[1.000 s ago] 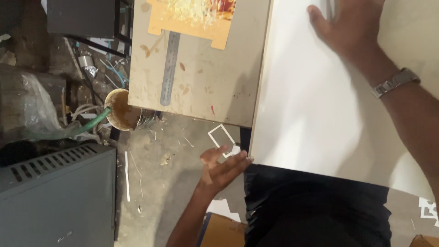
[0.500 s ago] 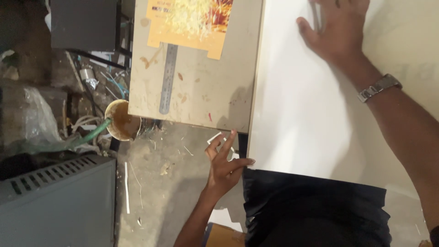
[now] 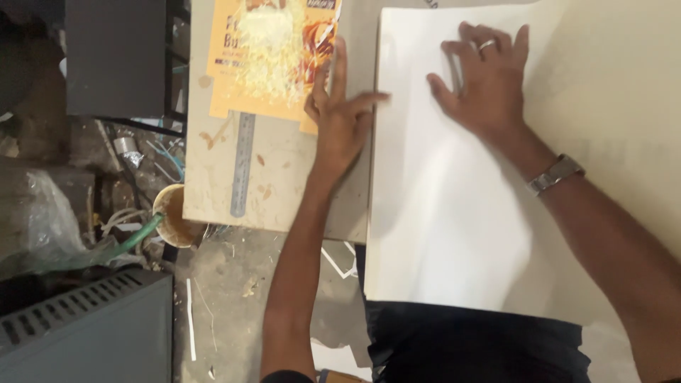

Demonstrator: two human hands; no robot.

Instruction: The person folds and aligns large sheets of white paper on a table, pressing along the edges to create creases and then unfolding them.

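Observation:
A large white sheet (image 3: pixel 454 213) lies on a worn board table (image 3: pixel 284 184), hanging over its near edge. My right hand (image 3: pixel 486 81) rests flat on the sheet near its far end, fingers spread, a ring on one finger and a metal watch on the wrist. My left hand (image 3: pixel 340 113) lies open on the table just left of the sheet, its thumb touching the sheet's left edge. Its fingertips reach the corner of a flattened orange food carton (image 3: pixel 273 60).
A steel ruler (image 3: pixel 241 163) lies on the table left of my left arm. Below the table's left edge are a round tan pot (image 3: pixel 170 213), a green hose (image 3: pixel 128 241), wires and a grey vented case (image 3: pixel 85 326). Scraps litter the floor.
My left hand rose from below the table's near edge and now lies on the tabletop beside the sheet. My right hand stayed pressed on the sheet. The view shifted.

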